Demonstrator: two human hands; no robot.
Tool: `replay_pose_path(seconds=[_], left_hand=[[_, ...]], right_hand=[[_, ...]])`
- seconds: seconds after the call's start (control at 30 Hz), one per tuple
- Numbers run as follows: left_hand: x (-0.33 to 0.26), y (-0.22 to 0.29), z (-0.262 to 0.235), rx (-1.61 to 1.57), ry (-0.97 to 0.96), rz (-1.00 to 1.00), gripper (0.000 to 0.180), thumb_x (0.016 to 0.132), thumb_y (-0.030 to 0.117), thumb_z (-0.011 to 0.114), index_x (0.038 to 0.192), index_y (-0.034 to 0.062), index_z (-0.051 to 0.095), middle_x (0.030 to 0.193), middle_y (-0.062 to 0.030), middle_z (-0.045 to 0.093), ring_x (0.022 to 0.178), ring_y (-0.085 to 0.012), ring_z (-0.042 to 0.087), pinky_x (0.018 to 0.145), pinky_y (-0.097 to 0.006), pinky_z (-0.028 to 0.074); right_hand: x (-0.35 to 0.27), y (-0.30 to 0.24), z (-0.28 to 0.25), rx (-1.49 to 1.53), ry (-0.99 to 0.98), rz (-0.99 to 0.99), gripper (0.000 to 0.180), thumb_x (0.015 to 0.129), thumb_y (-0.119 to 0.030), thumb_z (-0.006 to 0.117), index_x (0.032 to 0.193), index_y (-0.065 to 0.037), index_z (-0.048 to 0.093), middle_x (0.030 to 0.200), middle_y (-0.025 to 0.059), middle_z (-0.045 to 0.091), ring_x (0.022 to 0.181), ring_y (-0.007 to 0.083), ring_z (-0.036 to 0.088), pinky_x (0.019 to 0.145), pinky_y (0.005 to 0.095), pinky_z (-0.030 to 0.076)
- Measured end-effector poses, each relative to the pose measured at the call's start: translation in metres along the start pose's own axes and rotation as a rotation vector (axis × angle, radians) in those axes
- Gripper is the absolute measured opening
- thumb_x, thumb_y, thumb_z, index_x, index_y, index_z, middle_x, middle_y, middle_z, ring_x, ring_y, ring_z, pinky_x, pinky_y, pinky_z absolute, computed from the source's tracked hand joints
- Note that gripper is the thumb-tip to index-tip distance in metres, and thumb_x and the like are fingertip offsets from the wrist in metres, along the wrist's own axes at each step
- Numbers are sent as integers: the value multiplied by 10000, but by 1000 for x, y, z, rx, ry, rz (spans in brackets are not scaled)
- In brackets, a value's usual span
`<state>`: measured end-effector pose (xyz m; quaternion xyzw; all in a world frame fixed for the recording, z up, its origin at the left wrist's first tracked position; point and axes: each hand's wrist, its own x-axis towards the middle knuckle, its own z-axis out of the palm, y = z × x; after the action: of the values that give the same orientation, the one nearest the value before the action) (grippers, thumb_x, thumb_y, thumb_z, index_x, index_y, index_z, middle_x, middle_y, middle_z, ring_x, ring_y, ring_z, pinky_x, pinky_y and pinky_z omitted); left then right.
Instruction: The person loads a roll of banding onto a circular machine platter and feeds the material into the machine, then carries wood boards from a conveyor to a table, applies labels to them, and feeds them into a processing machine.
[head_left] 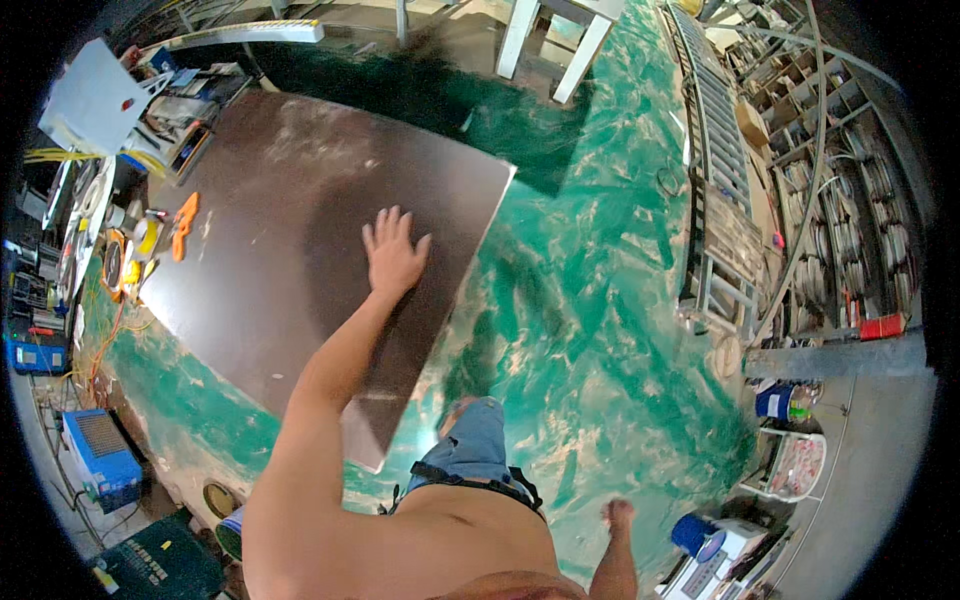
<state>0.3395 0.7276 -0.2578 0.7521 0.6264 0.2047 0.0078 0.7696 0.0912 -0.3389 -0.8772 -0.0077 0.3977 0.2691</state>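
My left hand (pixel 395 252) reaches forward over a large dark brown board (pixel 270 215) with a dusty, glossy top. Its fingers are spread and hold nothing. The palm appears to rest on the board near its right edge, though contact is hard to confirm. My right hand (pixel 619 514) hangs low at my right side, away from the board, over the green floor. It is small and blurred, and its fingers cannot be made out clearly. At the board's left side lie an orange tool (pixel 184 227) and a yellow roll (pixel 149 237).
Dusty green floor (pixel 590 300) surrounds the board. A roller conveyor (pixel 715 120) and racks of coiled material (pixel 850 220) line the right. A white-legged stand (pixel 580 65) is ahead. Left are a cluttered bench (pixel 85 235) and a blue machine (pixel 103 460); a white chair (pixel 790 465) stands lower right.
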Motion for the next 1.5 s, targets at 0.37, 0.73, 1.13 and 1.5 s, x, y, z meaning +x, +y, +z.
replay_pose_path(seconds=[0.37,0.73,1.13,1.5], left_hand=[[-28,18,-33,7,44,-258,389,873,229,578,1199,25,516,1329,-145,461,1284,-328,356,1083,-464,232],[179,131,80,-256,112,-525,406,890,178,547,1252,14,468,1224,-180,496,1161,-350,437,987,-427,335],[588,161,206,-646,-535,-362,375,858,253,605,1136,1,587,976,-114,662,875,-178,618,782,-307,481],[1088,174,394,-207,-167,48,741,768,483,657,1279,-3,429,1229,-206,498,1155,-363,444,975,-432,360]], right_hand=[[178,-372,110,-52,-570,-258,296,865,-184,535,1073,24,566,895,139,640,706,209,627,587,310,486],[336,-624,223,38,-581,-170,198,859,-112,551,1005,16,591,829,111,642,627,183,609,487,279,447],[427,-1148,360,399,-626,-573,234,903,-221,573,981,-1,583,725,71,621,575,131,563,494,256,423],[498,-1392,491,450,-31,-517,631,822,-180,636,1335,50,349,1234,233,529,1101,276,539,919,325,425]])
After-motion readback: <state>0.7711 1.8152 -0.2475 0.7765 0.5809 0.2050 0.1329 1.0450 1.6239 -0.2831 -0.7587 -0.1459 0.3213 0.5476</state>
